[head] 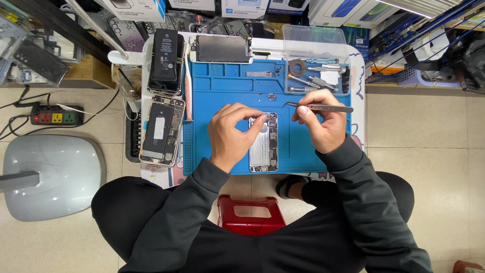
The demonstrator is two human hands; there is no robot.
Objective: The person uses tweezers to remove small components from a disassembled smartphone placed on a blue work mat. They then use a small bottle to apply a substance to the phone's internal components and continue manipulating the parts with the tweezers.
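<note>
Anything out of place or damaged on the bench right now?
Nothing spilled or broken shows. Oddest: a second opened phone lies off the blue mat, at the table's left edge. The left hand steadies the open phone; the right hand holds tweezers.

The left hand (231,132) covers the upper left corner of the opened phone (263,143), so whatever the fingertips press there cannot be seen. The right hand (319,124) hides the middle of the tweezers (323,107); whether their tip carries anything is too small to tell. Screws and small parts on the blue mat (227,91) are too small to identify. The tools in the clear tray (316,65) overlap and cannot be told apart. The boxes (237,6) along the top are cut off by the picture's edge, as is the grey lamp base (50,177) at left.
</note>
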